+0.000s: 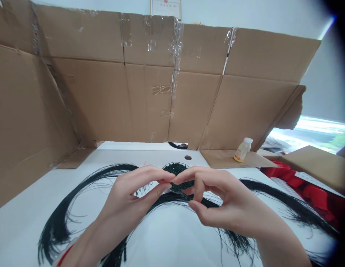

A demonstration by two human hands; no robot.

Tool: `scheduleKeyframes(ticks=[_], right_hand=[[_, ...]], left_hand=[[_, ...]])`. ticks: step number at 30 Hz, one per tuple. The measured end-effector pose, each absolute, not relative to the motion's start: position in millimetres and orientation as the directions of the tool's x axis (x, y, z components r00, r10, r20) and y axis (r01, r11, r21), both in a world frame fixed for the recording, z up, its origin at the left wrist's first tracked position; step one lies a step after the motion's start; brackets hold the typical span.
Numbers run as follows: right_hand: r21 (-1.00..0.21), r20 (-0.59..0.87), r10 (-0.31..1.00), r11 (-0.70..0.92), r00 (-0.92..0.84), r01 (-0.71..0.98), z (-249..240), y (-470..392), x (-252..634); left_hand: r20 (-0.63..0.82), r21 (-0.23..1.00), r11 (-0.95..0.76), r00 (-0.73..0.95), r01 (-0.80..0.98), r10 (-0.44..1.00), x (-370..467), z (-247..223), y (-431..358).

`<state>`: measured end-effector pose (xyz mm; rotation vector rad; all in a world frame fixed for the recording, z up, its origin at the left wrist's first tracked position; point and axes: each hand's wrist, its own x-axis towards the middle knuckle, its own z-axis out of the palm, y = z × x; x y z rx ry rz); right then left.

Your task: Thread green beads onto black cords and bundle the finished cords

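Near the middle of the white table, my left hand (139,193) has its thumb and index finger pinched together; whatever lies between them is too small to make out. My right hand (217,194) touches or nearly touches those fingertips with its index finger, while its thumb and other fingers curl around something too small to tell. Behind the fingertips stands a round dish of small dark green pieces (175,168). Beneath both hands a bundle of black strands (164,198) arcs across the table, its frayed ends spreading at the lower right.
Another black bundle (61,211) curves at the left, and one more (283,196) at the right. Tall cardboard panels (105,100) wall the table's back and left. A small bottle (243,150) stands on a cardboard flap; red items (314,196) fill a box at right.
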<state>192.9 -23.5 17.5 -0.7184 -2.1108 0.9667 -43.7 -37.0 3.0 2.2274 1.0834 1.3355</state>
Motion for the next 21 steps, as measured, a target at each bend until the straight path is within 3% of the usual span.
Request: scheduleKeyframes(ticks=[21], right_hand=[[-0.818,0.367,0.707,0.555,-0.605,0.152,18.8,-23.7,190.1]], left_hand=[[0.628,0.623,-0.676,0.265,0.392,0.732,-43.0,6.9,-35.5]])
